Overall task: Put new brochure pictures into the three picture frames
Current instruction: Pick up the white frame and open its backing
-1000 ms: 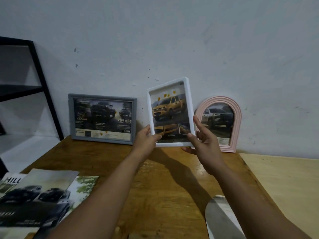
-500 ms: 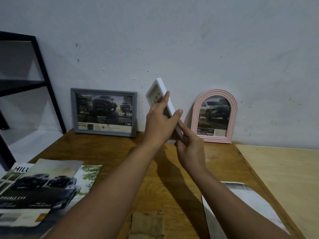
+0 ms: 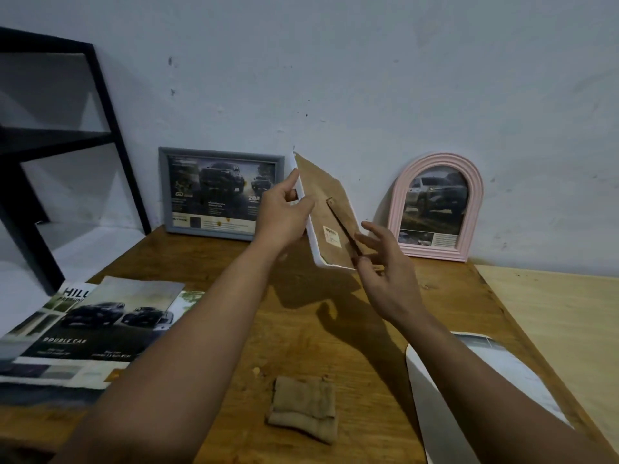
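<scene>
Above the wooden bench [image 3: 301, 329], the left hand [image 3: 281, 217] reaches forward and grips the white frame [image 3: 310, 229] by its edge, fingers curled round it. The frame, front-facing a second ago, now shows its brown back. To its right, the right hand [image 3: 385, 269] pinches the back's thin stand [image 3: 345, 226], other fingers spread.
</scene>
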